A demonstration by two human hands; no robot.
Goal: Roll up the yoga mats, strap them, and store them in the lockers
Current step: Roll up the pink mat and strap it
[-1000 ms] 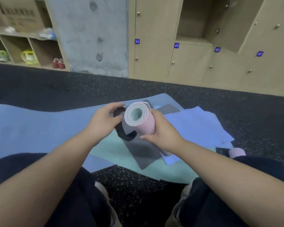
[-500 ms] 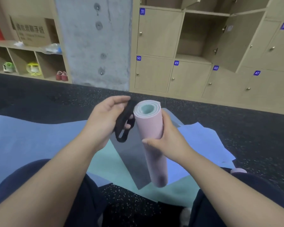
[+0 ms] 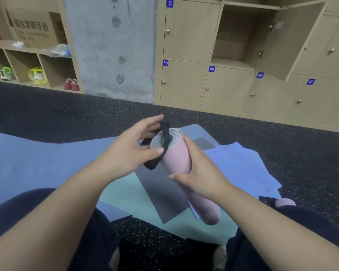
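Observation:
A rolled pink yoga mat [image 3: 179, 159] stands tilted in front of me, its open end up and away from me. My right hand [image 3: 198, 173] grips the roll around its middle. My left hand [image 3: 133, 149] holds a black elastic strap loop [image 3: 163, 141] stretched between thumb and fingers, and the loop lies across the roll's upper end. Flat mats lie on the floor below: a large blue one [image 3: 27, 159], a mint one [image 3: 125, 196], a grey one [image 3: 164, 194] and a lilac one [image 3: 241, 169]. One locker [image 3: 241, 36] stands open in the wooden locker wall.
Another pink roll [image 3: 285, 202] shows by my right knee. Closed numbered lockers [image 3: 184, 83] line the back right. A concrete pillar [image 3: 114, 47] stands at centre back, with shoe cubbies [image 3: 22, 69] and a cardboard box [image 3: 33, 26] to its left. Dark speckled floor [image 3: 282, 141] lies around the mats.
My left hand brought the black strap from beside the roll onto its upper end. The pink roll tilted more upright, then slightly away, and my view rose toward the lockers.

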